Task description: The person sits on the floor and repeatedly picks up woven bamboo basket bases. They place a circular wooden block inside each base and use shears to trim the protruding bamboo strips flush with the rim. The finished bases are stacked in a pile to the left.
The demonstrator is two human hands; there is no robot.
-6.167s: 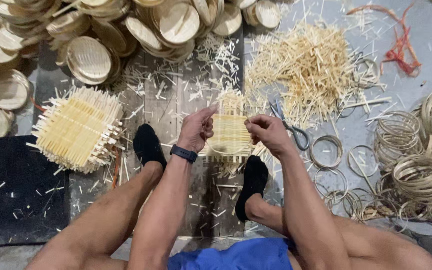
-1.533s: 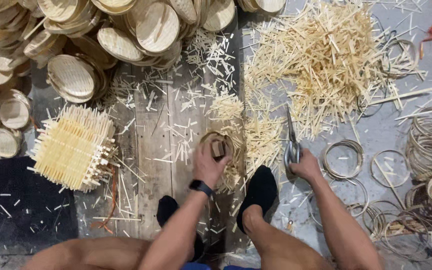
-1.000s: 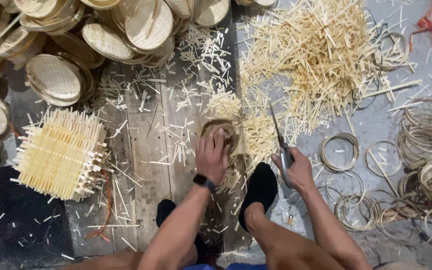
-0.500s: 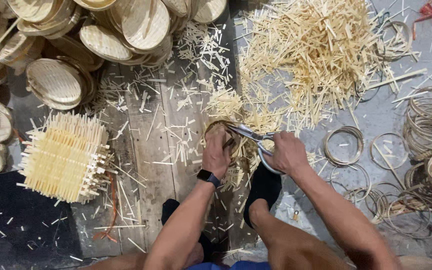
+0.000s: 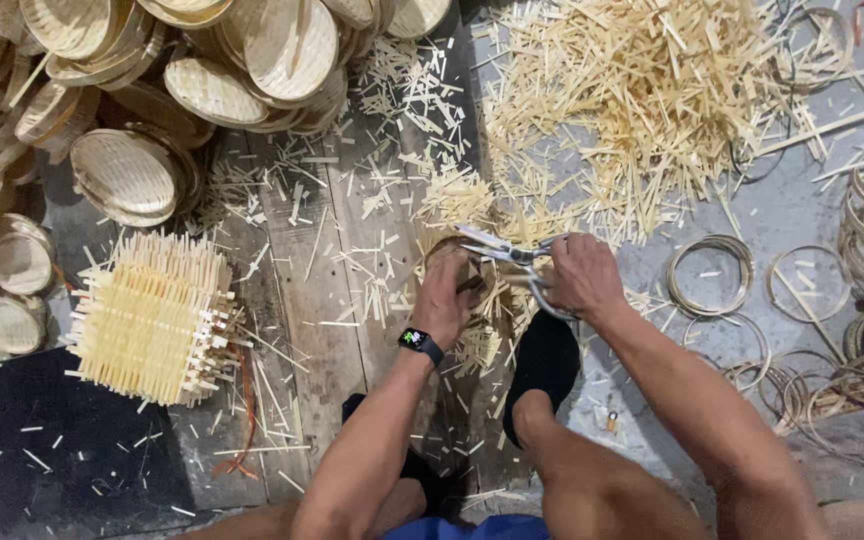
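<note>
Presently the right hand [image 5: 580, 275] is closed around the handles of a pair of scissors [image 5: 508, 254], blades parted and pointing left over a small round woven bamboo piece [image 5: 457, 262]. Left hand [image 5: 444, 300] presses down on that piece, fingers curled over it, pinning it to the wooden plank [image 5: 317, 300] just ahead of the black-socked feet. Both forearms reach forward from the bottom edge; a smartwatch [image 5: 419, 343] sits on the left wrist. Most of the woven piece is hidden under the left hand; its weave cannot be made out.
</note>
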